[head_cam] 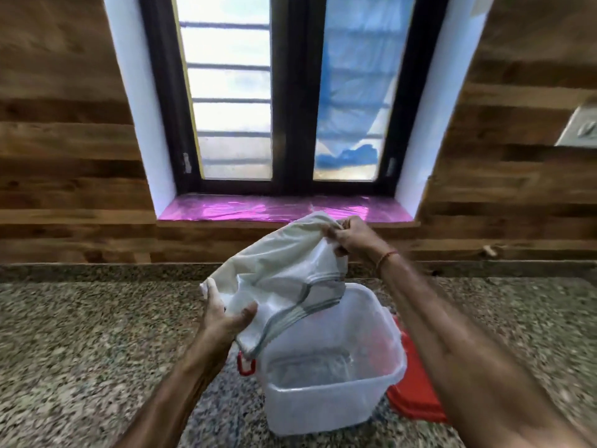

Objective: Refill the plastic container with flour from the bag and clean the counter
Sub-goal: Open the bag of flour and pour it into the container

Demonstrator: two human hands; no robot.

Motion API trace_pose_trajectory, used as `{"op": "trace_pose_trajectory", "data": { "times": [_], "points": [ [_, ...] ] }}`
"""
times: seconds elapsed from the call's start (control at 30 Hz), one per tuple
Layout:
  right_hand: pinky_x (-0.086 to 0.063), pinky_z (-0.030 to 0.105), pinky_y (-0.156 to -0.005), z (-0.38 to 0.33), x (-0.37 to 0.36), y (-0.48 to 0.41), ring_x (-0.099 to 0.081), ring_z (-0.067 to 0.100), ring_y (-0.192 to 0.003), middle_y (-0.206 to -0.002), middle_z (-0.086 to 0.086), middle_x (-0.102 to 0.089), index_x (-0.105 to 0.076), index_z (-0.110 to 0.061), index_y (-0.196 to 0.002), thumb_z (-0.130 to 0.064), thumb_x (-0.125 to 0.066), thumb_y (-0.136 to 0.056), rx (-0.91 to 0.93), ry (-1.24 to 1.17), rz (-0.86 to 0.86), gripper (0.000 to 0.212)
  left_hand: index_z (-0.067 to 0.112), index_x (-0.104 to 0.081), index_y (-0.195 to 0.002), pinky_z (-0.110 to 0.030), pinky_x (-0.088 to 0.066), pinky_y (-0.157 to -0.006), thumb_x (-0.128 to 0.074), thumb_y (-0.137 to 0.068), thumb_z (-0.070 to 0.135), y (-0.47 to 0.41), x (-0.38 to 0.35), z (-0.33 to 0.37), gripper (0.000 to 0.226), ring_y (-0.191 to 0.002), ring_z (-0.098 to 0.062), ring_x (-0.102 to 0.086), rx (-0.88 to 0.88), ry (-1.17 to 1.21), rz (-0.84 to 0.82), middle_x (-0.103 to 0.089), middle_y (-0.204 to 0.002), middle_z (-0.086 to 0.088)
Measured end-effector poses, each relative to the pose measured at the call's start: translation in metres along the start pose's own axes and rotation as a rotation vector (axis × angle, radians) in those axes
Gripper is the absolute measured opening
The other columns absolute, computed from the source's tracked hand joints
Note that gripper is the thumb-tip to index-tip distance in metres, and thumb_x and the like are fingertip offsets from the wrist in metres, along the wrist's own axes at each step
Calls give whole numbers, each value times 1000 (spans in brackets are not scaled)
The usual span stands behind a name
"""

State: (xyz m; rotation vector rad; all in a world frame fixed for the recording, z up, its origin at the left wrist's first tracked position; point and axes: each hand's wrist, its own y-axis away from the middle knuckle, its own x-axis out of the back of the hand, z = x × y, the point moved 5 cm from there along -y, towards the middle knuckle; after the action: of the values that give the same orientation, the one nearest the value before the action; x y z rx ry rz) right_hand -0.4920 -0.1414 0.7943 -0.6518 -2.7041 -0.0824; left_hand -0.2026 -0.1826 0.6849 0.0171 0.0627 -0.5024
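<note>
Fingers [336,236] of the right hand [355,237] pinch the upper end of the white plastic flour bag [274,266]; left hand [226,315] grips its lower part, tilted above the clear plastic container [332,367] on the speckled stone table [80,334]. Red lid [413,405] lies just beside the container.

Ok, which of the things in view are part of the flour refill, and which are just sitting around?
Part of the job:
- flour bag, held tilted over the container by the left hand and right hand
- clear plastic container, open
- red lid beside it
- granite counter

Just there:
- pink-lined window sill
- window
- wooden wall
</note>
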Motion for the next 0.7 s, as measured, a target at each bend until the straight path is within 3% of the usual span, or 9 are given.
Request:
{"op": "trace_pose_trajectory", "data": {
  "times": [0.07, 0.2, 0.33, 0.4, 0.47, 0.53, 0.6, 0.67, 0.7],
  "points": [
    [-46, 19, -45, 24, 8, 12, -45, 4, -45, -56, -6, -51, -64, -14, -71, -23, -65, -101, 13, -87, 2, 31, 45, 12, -157, -32, -45, -107, -85, -72, 33, 12, -14, -3, 129, -127, 0, -54, -45, -94, -43, -28, -156, 23],
    [-50, 20, -50, 72, 16, 30, -53, 6, -56, -65, -4, -57, -69, -8, -82, -30, -66, -98, 53, -232, 5, 28, 71, 14, -144, -46, -48, -109, -79, -84, 28, 22, -25, -9, 120, -135, -15, -54, -105, -224, -46, -23, -164, 12],
    [-57, 28, -62, 109, 17, 45, -61, 15, -74, -83, 7, -65, -73, 1, -97, -62, -76, -79, 77, -311, -19, 66, 64, 29, -142, -32, -39, -112, -66, -97, 12, 32, -40, -7, 117, -143, -14, -41, -125, -398, -28, -8, -161, 14],
    [-58, 27, -64, 119, 17, 52, -64, 9, -74, -81, 0, -69, -75, -7, -95, -52, -73, -85, 75, -326, -28, 47, 52, 36, -144, -25, -29, -113, -59, -102, 16, 36, -51, -13, 109, -148, -7, -21, -97, -421, -33, 3, -161, 14],
    [-58, 24, -63, 126, 16, 60, -68, 3, -74, -79, -8, -73, -74, -11, -99, -30, -64, -97, 78, -368, -47, 22, 50, 38, -143, -24, -20, -116, -51, -105, 24, 39, -60, -20, 101, -151, -5, -9, -78, -422, -45, 15, -163, 14],
    [-58, 22, -63, 132, 16, 63, -71, 2, -76, -80, -8, -76, -72, -10, -105, -18, -57, -103, 65, -416, -58, 17, 50, 38, -144, -25, -15, -119, -46, -106, 28, 41, -70, -19, 95, -152, -4, -3, -91, -397, -29, 20, -160, 18],
    [-58, 21, -63, 138, 17, 65, -71, 2, -78, -82, -9, -77, -71, -11, -106, -16, -55, -104, 46, -448, -62, 17, 49, 38, -144, -27, -17, -121, -44, -107, 28, 42, -79, -17, 92, -152, -6, -8, -106, -410, 5, 13, -161, 16],
    [-60, 24, -66, 141, 14, 68, -73, 6, -86, -91, -6, -78, -72, -13, -111, -19, -56, -103, 39, -467, -69, 19, 48, 39, -144, -31, -35, -110, -43, -107, 33, 40, -83, -16, 91, -144, -21, -39, -76, -556, 76, -18, -165, 1],
    [-61, 27, -69, 142, 15, 70, -73, 9, -92, -100, -3, -78, -72, -13, -116, -21, -57, -103, 42, -474, -67, 21, 44, 39, -146, -34, -44, -98, -42, -107, 35, 38, -86, -17, 91, -129, -31, -57, -62, -662, 135, -36, -160, -11]
  ]
}}
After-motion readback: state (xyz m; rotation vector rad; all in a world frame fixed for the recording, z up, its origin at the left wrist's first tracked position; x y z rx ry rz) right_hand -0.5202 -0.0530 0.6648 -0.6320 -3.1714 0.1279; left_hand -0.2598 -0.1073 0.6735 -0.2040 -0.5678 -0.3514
